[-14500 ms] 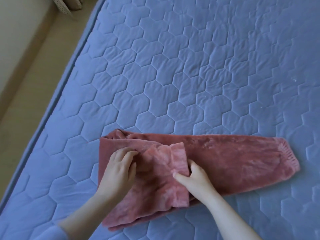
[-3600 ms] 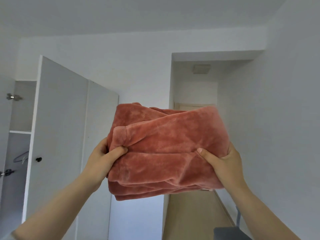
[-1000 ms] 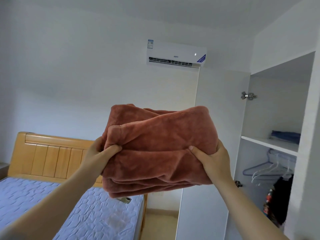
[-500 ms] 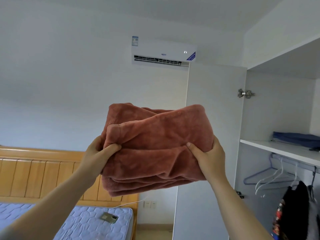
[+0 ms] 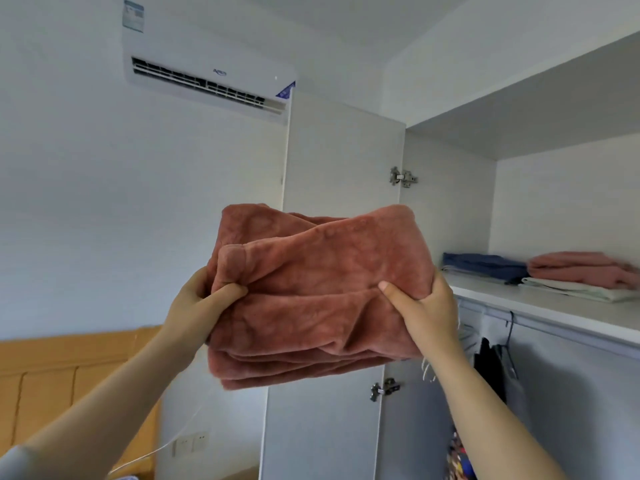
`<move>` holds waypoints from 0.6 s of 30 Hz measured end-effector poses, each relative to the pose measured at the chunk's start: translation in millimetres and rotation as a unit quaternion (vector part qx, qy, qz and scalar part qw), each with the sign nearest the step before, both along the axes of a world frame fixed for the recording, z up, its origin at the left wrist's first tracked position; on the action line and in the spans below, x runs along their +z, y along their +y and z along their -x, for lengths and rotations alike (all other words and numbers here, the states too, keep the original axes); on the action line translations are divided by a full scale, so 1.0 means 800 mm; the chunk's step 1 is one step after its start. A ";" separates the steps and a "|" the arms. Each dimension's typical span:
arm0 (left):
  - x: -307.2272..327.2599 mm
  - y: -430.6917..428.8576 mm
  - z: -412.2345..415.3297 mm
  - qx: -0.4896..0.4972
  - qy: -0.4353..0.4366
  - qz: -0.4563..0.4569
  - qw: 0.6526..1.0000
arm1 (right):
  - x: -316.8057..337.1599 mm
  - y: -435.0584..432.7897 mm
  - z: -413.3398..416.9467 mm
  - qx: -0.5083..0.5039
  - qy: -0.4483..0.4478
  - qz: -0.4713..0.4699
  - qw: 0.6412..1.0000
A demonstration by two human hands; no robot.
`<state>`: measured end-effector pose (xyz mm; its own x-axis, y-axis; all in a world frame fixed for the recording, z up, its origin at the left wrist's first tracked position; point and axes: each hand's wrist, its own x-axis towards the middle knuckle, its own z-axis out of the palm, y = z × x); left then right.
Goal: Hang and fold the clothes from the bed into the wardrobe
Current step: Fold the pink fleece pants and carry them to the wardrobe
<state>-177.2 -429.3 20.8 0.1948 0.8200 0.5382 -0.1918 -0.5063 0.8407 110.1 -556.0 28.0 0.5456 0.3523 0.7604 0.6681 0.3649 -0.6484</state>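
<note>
A folded reddish-pink fleece garment (image 5: 318, 292) is held up at chest height in front of me. My left hand (image 5: 202, 299) grips its left edge and my right hand (image 5: 424, 311) grips its right edge, thumbs on top. To the right stands the open white wardrobe, whose shelf (image 5: 540, 308) is about level with the bundle. On that shelf lie a folded blue garment (image 5: 485, 266) and a stack with a pink folded piece (image 5: 581, 268) over a pale one (image 5: 571, 291).
The wardrobe door (image 5: 339, 168) stands open right behind the bundle. Below the shelf, dark clothes on hangers (image 5: 491, 365) hang from a rail. An air conditioner (image 5: 207, 77) is high on the wall. A wooden headboard (image 5: 69, 375) is at lower left.
The view has swung further right toward the wardrobe, so the shelf and its folded stacks show more. Both hands keep the same grip on the bundle.
</note>
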 end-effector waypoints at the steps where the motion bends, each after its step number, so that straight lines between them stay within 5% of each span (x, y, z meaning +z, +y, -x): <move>1: 0.002 0.015 -0.020 -0.019 0.001 -0.003 1.000 | 0.002 0.001 -0.014 -0.016 0.002 0.000 1.000; 18: 0.027 0.065 -0.430 -0.355 -0.008 -0.056 0.933 | 0.039 -0.129 -0.259 -0.344 -0.038 -0.009 0.938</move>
<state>166.6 -377.6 42.7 0.6596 0.4255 0.6195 -0.5238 -0.3309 0.7850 317.2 -659.0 59.4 0.5829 -0.0771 0.8088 0.7936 -0.1595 -0.5872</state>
